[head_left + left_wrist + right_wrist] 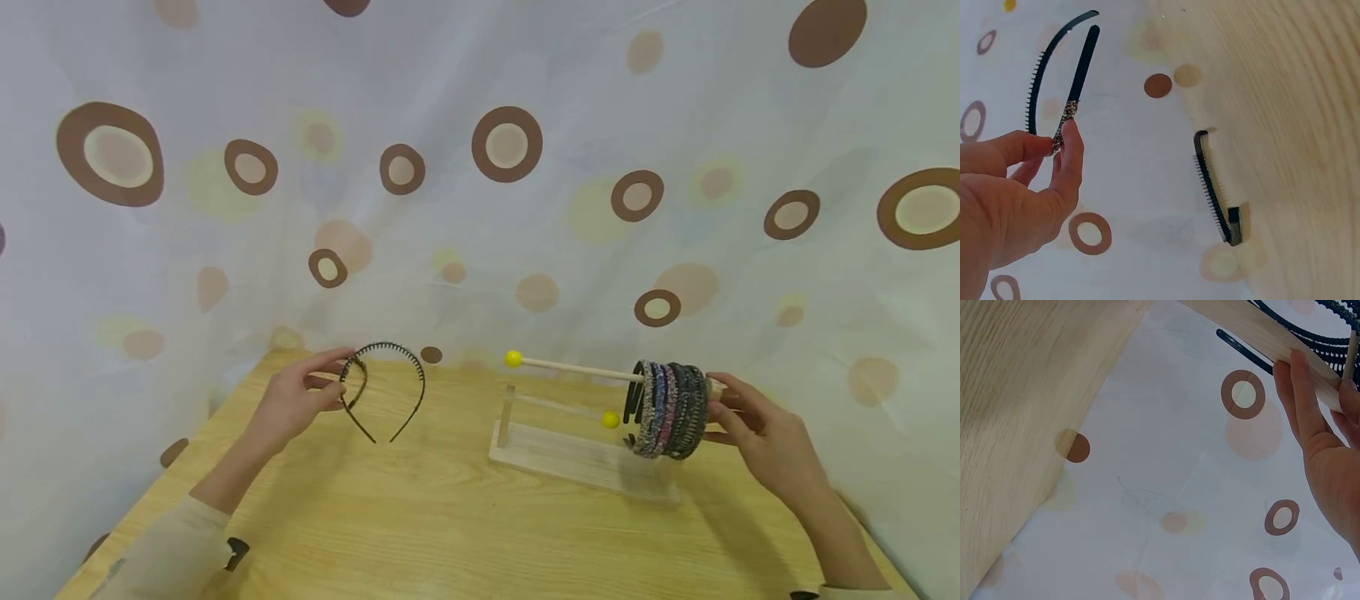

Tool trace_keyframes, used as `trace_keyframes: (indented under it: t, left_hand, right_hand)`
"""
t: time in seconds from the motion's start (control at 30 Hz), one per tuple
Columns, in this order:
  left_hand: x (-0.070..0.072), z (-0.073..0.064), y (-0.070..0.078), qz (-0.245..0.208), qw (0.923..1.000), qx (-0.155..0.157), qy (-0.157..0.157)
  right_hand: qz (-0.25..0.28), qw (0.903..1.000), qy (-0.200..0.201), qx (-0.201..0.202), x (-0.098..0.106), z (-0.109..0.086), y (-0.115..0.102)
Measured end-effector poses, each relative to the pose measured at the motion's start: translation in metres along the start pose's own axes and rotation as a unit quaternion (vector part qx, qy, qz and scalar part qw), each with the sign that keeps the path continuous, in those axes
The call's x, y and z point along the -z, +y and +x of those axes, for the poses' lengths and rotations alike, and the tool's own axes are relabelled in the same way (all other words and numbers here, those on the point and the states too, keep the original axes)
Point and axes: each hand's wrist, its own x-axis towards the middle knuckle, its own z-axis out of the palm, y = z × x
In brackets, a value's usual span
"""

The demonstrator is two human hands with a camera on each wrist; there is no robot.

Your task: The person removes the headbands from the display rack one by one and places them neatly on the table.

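Note:
Between thumb and fingers, my left hand (296,400) pinches a thin black toothed headband (420,367) by one side, its two ends pointing down. The left wrist view shows a beaded stretch on this headband (1069,111) at the fingertips. Behind it, a second black toothed headband (1213,187) lies on the table near its far edge. My right hand (776,442) grips the right upright of a wooden headband rack (555,448), the wooden board (1272,334) in the right wrist view. Several glittery headbands (667,408) hang bunched at that end of the rack.
The rack's upper rod (577,369) ends in a yellow ball (513,358); another yellow ball (611,420) sits lower, left of the bunch. Below spreads a light wooden table (420,525). A pale curtain (450,208) with brown circles stands behind the table's far edge.

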Motion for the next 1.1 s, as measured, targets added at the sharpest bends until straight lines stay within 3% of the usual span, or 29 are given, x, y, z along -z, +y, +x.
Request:
trace_keyframes:
  t: [0.23,0.4,0.63,0.9,1.1]
  left_hand:
    - [0.033,-0.006,-0.033,-0.028,0.9977,0.046,-0.042]
    - [0.054,-0.004,-0.051,-0.012,0.9944,0.057,-0.088]
    - [0.074,-0.002,-0.071,0.001,0.9856,0.095,-0.139]
    - [0.087,-0.007,-0.087,0.013,0.9782,0.138,-0.154]
    - [0.098,-0.01,-0.09,0.02,0.9757,0.155,-0.154]
  right_hand:
    - [0.004,0.9999,-0.001,-0.013,0.004,-0.001,-0.001]
    - [-0.001,0.9999,0.004,-0.013,0.01,-0.004,0.003]
    - [0.02,0.9995,-0.004,-0.022,0.01,-0.003,0.003]
    - [0.036,0.9991,-0.01,-0.019,0.002,-0.001,-0.002]
    - [0.015,0.9998,-0.007,-0.014,0.001,0.001,-0.002]
